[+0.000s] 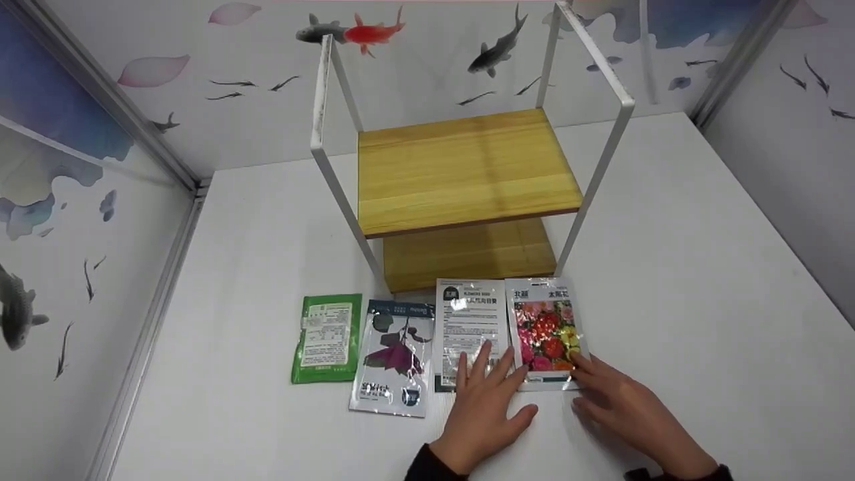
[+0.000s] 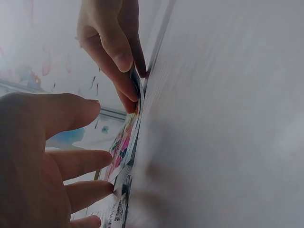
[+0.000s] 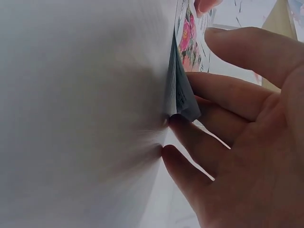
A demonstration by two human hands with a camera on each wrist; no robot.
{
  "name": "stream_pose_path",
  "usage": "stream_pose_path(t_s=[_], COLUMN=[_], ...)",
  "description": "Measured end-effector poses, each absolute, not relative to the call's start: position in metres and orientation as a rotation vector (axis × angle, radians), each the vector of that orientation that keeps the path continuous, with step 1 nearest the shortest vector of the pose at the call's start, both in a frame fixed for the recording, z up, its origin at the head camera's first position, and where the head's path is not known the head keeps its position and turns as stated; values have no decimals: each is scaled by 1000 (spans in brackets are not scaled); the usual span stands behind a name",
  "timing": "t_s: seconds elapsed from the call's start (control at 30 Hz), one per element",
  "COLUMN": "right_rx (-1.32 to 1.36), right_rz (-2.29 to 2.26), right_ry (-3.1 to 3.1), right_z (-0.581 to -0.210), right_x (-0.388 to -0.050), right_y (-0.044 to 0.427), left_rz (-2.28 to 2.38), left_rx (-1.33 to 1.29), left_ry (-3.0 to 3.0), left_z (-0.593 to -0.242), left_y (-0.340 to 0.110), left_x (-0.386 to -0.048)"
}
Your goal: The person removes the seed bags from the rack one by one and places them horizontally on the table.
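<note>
Four seed packets lie side by side on the white table. The left hand (image 1: 486,411), fingers spread and straight, rests on the lower part of a white printed packet (image 1: 471,327); one fingertip reaches the flower packet beside it. That packet (image 1: 544,334) shows red, pink and yellow blooms. At its lower right corner the right hand (image 1: 624,397) touches the edge with its fingers. In the right wrist view the lifted packet corner (image 3: 189,102) lies against the fingers, while the thumb stands apart from it. A purple-plant packet (image 1: 394,361) and a green packet (image 1: 327,337) lie to the left.
A two-tier stand with wooden shelves (image 1: 467,174) and a white metal frame (image 1: 604,160) stands just behind the packets. Panels printed with fish (image 1: 497,50) enclose the table (image 1: 701,280) at the back and sides.
</note>
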State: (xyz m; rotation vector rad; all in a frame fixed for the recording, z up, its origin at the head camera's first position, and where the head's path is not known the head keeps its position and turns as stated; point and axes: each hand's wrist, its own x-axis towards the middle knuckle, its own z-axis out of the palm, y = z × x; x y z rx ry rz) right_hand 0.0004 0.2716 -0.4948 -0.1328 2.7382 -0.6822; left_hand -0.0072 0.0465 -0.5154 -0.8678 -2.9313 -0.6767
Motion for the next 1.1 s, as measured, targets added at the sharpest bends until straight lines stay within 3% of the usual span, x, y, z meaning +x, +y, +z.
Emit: stream_pose_path(t_s=[1.1], right_rx=[-161], right_rz=[-678], right_ry=[2712], right_z=[-491], right_x=[-3], right_y=[279], left_rz=[-656], left_rx=[-854], left_ry=[-3070], left_z=[-510], left_y=[59], left_x=[-6])
